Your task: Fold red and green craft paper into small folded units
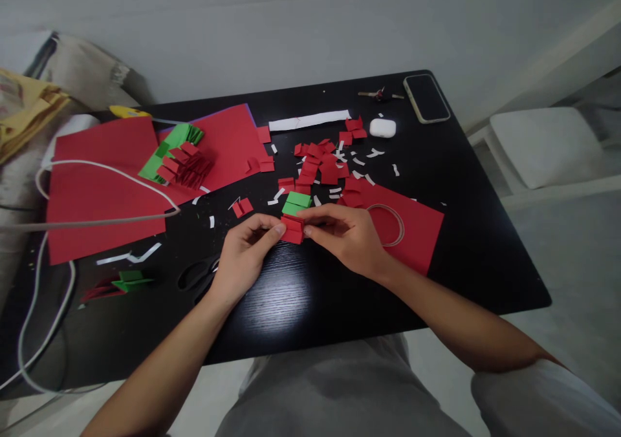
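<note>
Between both hands is a small folded red paper piece (pixel 292 229), held above the black table. My left hand (pixel 250 246) pinches its left edge between thumb and fingers. On the other side, my right hand (pixel 344 233) grips its right edge with thumb and forefinger. A green folded paper piece (pixel 297 202) shows just behind the red one; whether the two are joined I cannot tell. Beyond the hands lies a loose pile of red paper pieces (pixel 313 162) among white paper scraps. Black-handled scissors (pixel 191 275) lie partly hidden by my left forearm.
Large red sheets (pixel 97 198) cover the table's left side, with stacks of folded green (pixel 169 149) and red pieces on them. White cables (pixel 116 170) cross there. A ring of tape (pixel 400 230) rests on a red sheet. Earbud case (pixel 383 128), keys (pixel 381 94) and phone (pixel 427 98) sit back right.
</note>
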A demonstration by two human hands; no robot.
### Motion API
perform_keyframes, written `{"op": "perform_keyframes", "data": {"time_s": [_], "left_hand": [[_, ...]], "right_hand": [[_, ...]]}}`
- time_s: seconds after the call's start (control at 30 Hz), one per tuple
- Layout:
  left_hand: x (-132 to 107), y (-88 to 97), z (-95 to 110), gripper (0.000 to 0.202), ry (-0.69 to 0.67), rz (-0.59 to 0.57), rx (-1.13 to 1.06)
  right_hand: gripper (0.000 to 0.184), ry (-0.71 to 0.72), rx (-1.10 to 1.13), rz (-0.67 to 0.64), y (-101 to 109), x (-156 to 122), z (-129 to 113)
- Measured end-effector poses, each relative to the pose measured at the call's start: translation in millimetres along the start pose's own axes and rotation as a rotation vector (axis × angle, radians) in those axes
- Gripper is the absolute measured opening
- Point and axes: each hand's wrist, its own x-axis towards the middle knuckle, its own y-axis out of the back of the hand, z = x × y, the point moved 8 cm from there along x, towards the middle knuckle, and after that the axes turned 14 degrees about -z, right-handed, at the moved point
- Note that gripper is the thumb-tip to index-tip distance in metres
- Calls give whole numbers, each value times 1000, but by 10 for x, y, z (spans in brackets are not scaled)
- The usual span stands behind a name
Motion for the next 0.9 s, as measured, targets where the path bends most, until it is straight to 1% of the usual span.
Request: {"op": "perform_keyframes", "data": {"time_s": [0.13,0.3,0.5,0.9], "left_hand": [[0,3,-1,21,-28,-2,-5],[-8,3,-36,23,-6,-1,-19],[-13,3,-21,24,-26,9,17],[-10,-35,-3,22,-35,-9,-17]], "right_hand": [[23,1,1,0,0,-2,-6],[22,0,-3,3,6,1,-10],[22,2,-23,9,11,-2,-20],[21,13,-17,10,9,-1,-20]]}}
